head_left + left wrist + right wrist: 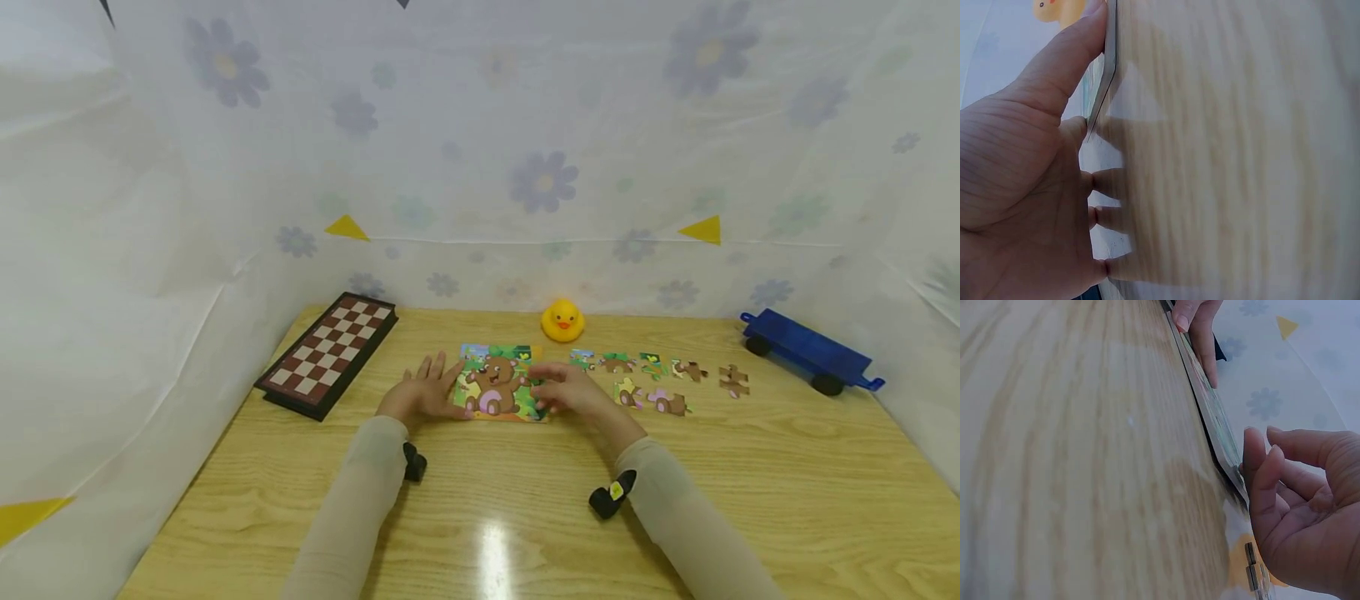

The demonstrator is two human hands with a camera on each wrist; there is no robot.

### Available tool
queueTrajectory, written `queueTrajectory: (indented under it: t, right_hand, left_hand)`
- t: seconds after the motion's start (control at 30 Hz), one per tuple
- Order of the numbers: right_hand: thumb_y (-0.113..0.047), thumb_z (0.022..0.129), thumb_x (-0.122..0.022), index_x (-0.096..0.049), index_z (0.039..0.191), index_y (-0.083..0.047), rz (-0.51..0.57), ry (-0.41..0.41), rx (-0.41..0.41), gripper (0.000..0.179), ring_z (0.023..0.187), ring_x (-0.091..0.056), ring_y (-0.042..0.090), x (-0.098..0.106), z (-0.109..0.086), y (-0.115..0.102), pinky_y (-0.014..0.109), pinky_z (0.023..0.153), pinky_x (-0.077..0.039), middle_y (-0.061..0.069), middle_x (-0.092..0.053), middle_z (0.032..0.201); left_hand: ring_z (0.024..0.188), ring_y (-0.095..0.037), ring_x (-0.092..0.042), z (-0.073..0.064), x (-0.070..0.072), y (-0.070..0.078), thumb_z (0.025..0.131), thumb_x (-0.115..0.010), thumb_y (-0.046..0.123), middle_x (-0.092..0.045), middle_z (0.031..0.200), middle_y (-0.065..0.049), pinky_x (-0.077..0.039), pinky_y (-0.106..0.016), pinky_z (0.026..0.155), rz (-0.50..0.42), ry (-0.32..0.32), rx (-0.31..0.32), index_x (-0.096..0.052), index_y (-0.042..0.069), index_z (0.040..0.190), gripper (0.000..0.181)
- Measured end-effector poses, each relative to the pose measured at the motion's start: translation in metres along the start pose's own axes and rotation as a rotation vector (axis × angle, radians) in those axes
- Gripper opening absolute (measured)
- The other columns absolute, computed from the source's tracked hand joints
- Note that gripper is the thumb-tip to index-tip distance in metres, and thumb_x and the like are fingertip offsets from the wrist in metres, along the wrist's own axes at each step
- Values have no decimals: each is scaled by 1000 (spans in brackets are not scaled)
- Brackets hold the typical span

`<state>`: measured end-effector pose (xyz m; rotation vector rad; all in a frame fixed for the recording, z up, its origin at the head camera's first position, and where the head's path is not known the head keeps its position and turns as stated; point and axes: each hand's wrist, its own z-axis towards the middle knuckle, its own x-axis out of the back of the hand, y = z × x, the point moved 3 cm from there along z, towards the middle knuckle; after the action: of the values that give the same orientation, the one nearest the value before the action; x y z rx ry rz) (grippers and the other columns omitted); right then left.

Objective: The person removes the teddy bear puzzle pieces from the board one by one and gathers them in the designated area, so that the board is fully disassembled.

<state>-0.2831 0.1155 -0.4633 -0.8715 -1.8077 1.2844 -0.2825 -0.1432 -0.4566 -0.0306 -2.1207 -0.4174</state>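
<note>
A flat puzzle board with a brown bear picture (497,387) lies on the wooden table in front of me. At its left side my left hand (429,392) is spread, the thumb on the board's near left corner; in the left wrist view the other fingertips touch the table. Over the board's right edge is my right hand (573,393), its fingers loosely bent. The right wrist view shows no thing pinched between thumb and fingers of that hand (1300,506); whether a fingertip touches the board is hard to tell. Loose jigsaw pieces (669,402) lie to the right.
A yellow rubber duck (562,322) sits behind the board. On the left lies a checkered folding board (330,350) in a dark frame. A blue toy trailer (812,348) with black wheels stands at the far right. A flowered white curtain (480,150) hangs behind the table.
</note>
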Motion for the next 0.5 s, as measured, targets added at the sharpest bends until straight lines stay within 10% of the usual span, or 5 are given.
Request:
queueTrajectory:
  t: [0.5]
  right_hand:
    - [-11, 94, -59, -52, 133, 0, -4, 13, -10, 41, 68, -62, 12, -3, 3, 3, 23, 54, -48, 15, -55, 133]
  left_hand:
    - [143, -35, 12, -6, 4, 5, 84, -58, 62, 14, 156, -15, 1, -61, 110, -9, 5, 1, -1, 24, 154, 98]
